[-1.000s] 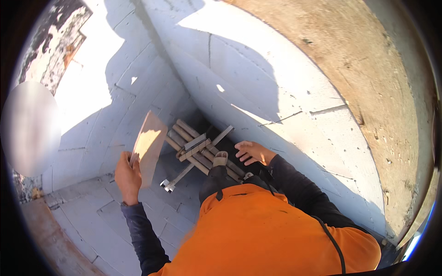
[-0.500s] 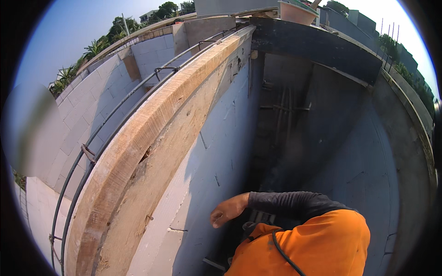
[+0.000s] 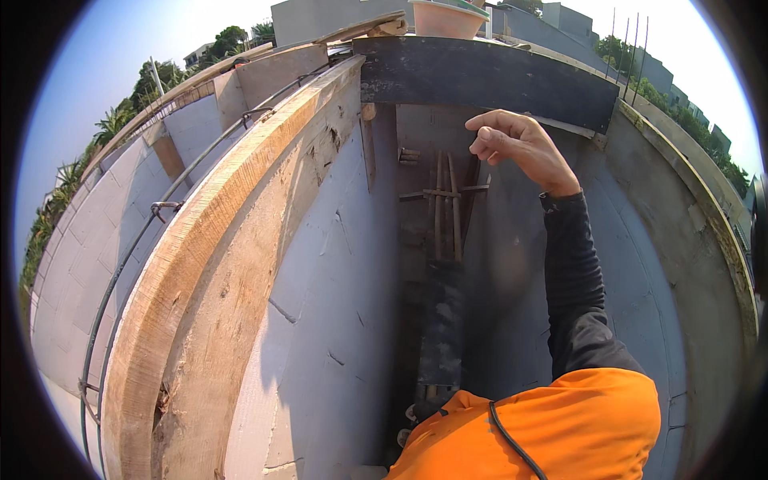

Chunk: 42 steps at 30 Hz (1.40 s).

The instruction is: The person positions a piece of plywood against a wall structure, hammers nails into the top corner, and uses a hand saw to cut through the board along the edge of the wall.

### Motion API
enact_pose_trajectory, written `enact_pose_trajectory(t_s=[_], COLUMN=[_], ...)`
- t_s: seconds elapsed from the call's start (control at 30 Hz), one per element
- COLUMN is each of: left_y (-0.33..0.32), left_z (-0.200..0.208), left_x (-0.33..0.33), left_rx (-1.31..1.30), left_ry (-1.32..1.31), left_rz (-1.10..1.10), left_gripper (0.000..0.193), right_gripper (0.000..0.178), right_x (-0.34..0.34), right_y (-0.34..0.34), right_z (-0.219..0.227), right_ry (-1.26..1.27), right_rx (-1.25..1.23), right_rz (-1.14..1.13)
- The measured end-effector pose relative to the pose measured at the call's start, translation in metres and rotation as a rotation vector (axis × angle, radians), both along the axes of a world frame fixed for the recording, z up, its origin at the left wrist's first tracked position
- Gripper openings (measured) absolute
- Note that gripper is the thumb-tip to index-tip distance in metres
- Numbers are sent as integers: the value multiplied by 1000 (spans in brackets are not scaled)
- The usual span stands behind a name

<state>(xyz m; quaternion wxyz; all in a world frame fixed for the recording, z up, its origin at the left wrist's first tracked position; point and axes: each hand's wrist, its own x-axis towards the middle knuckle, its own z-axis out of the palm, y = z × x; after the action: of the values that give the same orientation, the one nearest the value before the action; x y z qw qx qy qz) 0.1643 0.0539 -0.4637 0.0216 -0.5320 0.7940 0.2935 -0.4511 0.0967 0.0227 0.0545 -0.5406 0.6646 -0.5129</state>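
My right hand is raised in front of me, its arm in a dark sleeve coming up from my orange shirt. The fingers are loosely bent and apart from the thumb, and nothing is in them. Beyond the fingertips, a dark board spans the gap between two walls; the hand appears short of it. On the left, a long wooden plank runs along the top of a pale block wall. My left hand is out of view.
Steel rebar follows the outer side of the plank. A pinkish basin stands behind the dark board. Deep between the walls are wooden poles and a dark panel. A rough wall bounds the right side.
My right hand has risen from low beside the left wall, moving up, forward and to the right, and its fingers have loosened. The view has shifted, showing more of the gap below.
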Motion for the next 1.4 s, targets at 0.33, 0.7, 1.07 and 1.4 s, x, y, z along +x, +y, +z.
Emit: enact_pose_trajectory(t_s=[0.33,0.7,1.07,1.4], left_y=[-19,-48,-113,-133], left_z=[-24,-27,77,90], left_x=[-31,-111,-230,-227], left_rx=[110,98,31,129], left_ry=[-107,-195,-288,-300], left_rz=[-106,-220,-144,25], left_gripper=[49,59,55,66], right_gripper=[59,60,62,63], right_x=[-212,-376,-470,-496], right_y=[-19,-156,-251,-277], right_z=[162,232,259,275], right_ry=[507,617,651,668], right_rx=[-464,-283,-129,49], right_rz=[-648,-749,-740,-736])
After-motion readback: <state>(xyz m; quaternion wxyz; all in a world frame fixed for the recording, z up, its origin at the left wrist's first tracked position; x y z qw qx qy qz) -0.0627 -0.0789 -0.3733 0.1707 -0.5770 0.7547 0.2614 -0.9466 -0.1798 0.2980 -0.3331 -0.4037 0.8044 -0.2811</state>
